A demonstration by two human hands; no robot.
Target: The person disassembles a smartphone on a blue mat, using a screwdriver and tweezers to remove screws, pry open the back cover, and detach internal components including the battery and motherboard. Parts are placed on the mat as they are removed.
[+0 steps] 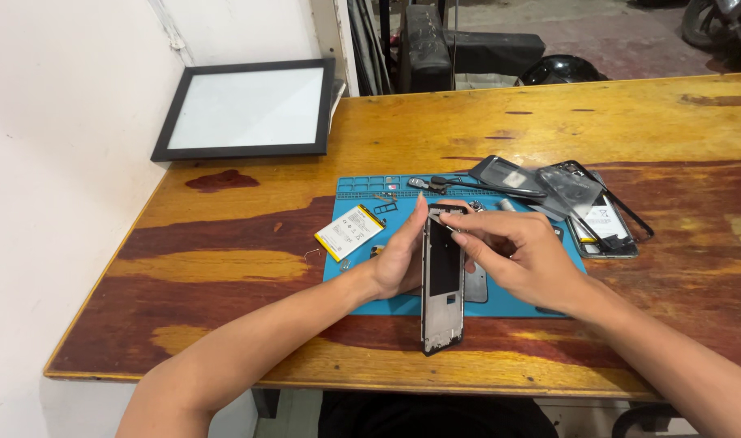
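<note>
My left hand (400, 258) holds an opened phone frame (443, 284) upright on its side edge over the blue work mat (362, 272), fingers behind it. My right hand (520, 258) pinches a thin metal tool, its tip touching the top left corner of the frame. A white phone battery (350, 231) with a yellow edge lies on the mat to the left. Small metal parts and screws sit along the mat's top edge.
Phone covers and another opened phone (601, 221) are piled at the mat's right. A black-framed white panel (245, 109) leans against the wall at the back left. The wooden table (224, 268) has its front edge just below the phone. Dark bags and a helmet stand behind the table.
</note>
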